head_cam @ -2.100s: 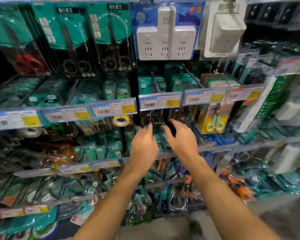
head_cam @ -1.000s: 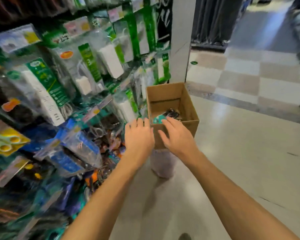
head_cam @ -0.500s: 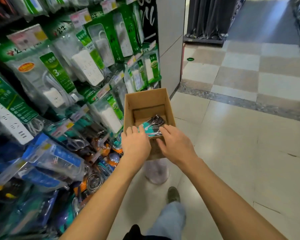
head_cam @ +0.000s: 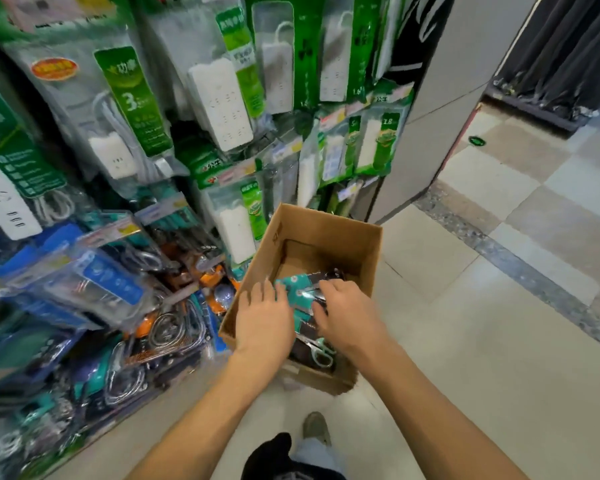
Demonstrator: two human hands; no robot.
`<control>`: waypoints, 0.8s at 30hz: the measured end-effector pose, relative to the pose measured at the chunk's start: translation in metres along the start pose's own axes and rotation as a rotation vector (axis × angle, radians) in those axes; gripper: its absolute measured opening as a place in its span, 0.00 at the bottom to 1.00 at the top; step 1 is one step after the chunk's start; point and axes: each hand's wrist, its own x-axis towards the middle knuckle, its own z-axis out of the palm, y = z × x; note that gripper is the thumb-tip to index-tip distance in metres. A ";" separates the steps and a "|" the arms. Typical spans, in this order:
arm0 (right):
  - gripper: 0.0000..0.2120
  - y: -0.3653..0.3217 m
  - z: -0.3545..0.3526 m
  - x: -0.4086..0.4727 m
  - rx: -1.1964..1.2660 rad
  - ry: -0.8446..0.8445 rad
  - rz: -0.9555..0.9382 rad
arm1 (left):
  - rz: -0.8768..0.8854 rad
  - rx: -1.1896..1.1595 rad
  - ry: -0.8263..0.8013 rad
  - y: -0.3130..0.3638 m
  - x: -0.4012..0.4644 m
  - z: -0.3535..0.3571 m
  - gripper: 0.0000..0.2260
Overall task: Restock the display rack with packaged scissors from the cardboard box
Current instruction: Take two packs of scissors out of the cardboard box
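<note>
Scissors pack [head_cam: 297, 287]: teal card, lying on top inside the cardboard box [head_cam: 326, 233].
Right hand [head_cam: 347, 315]: fingers pressed onto the pack's near edge; a closed pinch cannot be told.
Left hand [head_cam: 264, 315]: fingers spread flat at the pack's left edge.
Box contents: more dark packs beneath (one with pale green handles).
Risk: stacked slick packs could slide or lift together, or the box could tip on the floor [head_cam: 465, 341].
Display rack [head_cam: 118, 237]: just left of the box.

packaged power strips [head_cam: 222, 102] hanging | tiled floor [head_cam: 499, 306] | grey pillar [head_cam: 440, 98]
</note>
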 end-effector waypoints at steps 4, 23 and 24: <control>0.18 0.015 -0.002 0.039 -0.040 -0.064 -0.052 | -0.071 -0.006 -0.111 0.014 0.017 0.003 0.23; 0.17 0.047 0.069 0.173 -0.317 -0.773 -0.520 | -0.521 -0.170 -0.594 0.080 0.066 0.051 0.26; 0.16 0.048 0.071 0.179 -0.320 -0.802 -0.532 | -0.562 -0.192 -0.614 0.083 0.069 0.052 0.26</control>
